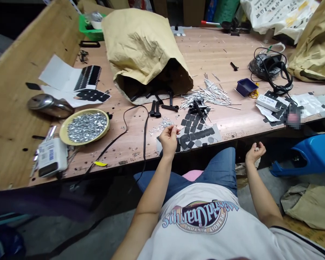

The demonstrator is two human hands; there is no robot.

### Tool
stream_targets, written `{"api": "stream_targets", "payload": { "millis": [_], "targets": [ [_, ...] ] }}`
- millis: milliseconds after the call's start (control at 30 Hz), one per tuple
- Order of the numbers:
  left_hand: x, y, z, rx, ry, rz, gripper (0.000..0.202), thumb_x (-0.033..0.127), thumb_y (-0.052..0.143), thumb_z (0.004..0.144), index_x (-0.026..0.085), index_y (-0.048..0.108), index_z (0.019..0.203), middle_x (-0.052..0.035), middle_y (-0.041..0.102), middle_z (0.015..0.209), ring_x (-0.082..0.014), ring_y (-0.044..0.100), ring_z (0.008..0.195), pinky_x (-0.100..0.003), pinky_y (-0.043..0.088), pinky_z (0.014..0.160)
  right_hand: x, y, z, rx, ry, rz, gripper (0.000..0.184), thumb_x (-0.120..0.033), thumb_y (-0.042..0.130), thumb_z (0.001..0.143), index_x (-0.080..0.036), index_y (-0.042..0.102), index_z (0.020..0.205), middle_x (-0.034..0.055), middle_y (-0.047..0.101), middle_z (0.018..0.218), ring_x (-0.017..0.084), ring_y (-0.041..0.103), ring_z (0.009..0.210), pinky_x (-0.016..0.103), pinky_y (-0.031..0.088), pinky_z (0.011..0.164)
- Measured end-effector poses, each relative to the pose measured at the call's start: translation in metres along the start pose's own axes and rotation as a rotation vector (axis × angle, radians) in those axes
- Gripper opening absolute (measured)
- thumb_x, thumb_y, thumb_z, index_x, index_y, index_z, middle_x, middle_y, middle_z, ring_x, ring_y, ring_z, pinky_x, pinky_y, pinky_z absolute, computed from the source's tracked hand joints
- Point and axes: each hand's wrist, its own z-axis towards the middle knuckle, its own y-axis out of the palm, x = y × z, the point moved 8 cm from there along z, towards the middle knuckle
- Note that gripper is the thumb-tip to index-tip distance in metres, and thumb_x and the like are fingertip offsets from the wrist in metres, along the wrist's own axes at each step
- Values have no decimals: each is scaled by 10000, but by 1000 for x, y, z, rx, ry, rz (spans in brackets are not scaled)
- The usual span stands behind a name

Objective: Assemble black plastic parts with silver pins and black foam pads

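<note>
Nearest: the right hand point(254, 154), out past the table edge, well to the right of the brown paper sack point(143, 43) and on its near side. Fingers curled in, spread narrow; a pale spot shows at the fingertips, cannot tell whether it is a held piece. Left hand point(168, 141) in front of the sack's mouth, at the table's near edge, thumb and fingers pinched together; whether something small sits between them cannot be told.

Just beside the left hand, a grey sheet point(217, 135) with black pads point(204, 133), near side of the sack and a little right of it. White box point(52, 155) left of the sack, also nearer. Past it, a yellow bowl point(107, 126) of small metal pieces; more loose metal bits point(164, 124) lie before the sack.

Black handle parts point(155, 108) at the sack's mouth, metal rods point(209, 94) to its right; farther right, a dark blue tray point(246, 91). The sack lies on its side, mouth toward the wearer. Beyond its left flank, a green basket point(94, 35).
</note>
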Motion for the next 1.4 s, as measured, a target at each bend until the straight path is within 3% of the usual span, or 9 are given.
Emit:
{"api": "stream_targets", "payload": {
  "millis": [200,300,433,533,667,833,1100,1233,1400],
  "targets": [
    [2,-6,8,47,20,50,162,307,607,773,151,599,729,0,621,609,-89,577,561,-212,469,584,-132,90,-4,-326,-674,60,267,-263,382,921,-191,637,951,135,635,956,240,575,945,423,456,844],
    [5,-12,10,49,53,100,158,305,599,775,151,604,741,-9,630,629,-100,589,588,-221,475,603,-205,159,-39,-704,-1281,-12,320,-102,379,894,-186,636,1065,133,625,1152,228,547,1086,427,436,883],
    [6,-38,18,123,109,239,160,301,555,802,154,609,770,-24,646,678,-120,601,621,-249,485,636,-237,193,-69,-966,-1925,-26,245,-120,444,892,-184,666,972,87,593,1255,197,498,1188,418,405,964],
    [2,-39,30,45,147,460,127,247,545,798,163,640,797,-54,669,785,-157,616,719,-290,493,699,-243,196,-69,-938,-2109,-16,257,-125,418,909,-191,667,917,59,630,1181,158,499,1189,409,383,1015],
    [-18,4,42,-295,132,828,89,166,597,753,183,674,793,-78,659,871,-233,598,922,-362,475,842,-253,191,-69,-845,-2102,-5,323,-110,338,930,-192,631,1038,73,647,1076,159,541,1110,448,379,1026],
    [-37,34,42,-435,82,1023,83,121,593,755,175,629,704,-111,618,870,-277,562,987,-388,452,868,-264,165,-81,-825,-1860,66,377,-81,305,927,-176,560,1188,81,632,951,163,590,880,418,460,889],
    [-50,20,32,-212,-251,134,187,150,604,761,178,497,610,4,542,606,-135,563,627,-270,452,645,-257,139,-116,-1068,-1106,76,387,-263,329,965,-185,523,1291,88,659,935,169,617,806,264,472,689],
    [-53,28,13,-198,-430,-240,165,211,648,749,163,505,681,21,579,651,-71,562,584,-191,430,576,-261,133,-130,-1141,-909,164,353,-270,372,953,-182,598,1210,93,676,972,176,630,877,269,471,763],
    [-39,29,5,-137,-346,-280,178,194,652,741,160,494,666,26,585,632,-60,557,564,-175,424,547,-258,128,-128,-1154,-809,183,326,-276,409,937,-193,639,1152,81,686,899,167,632,805,262,464,725]
  ]
}}
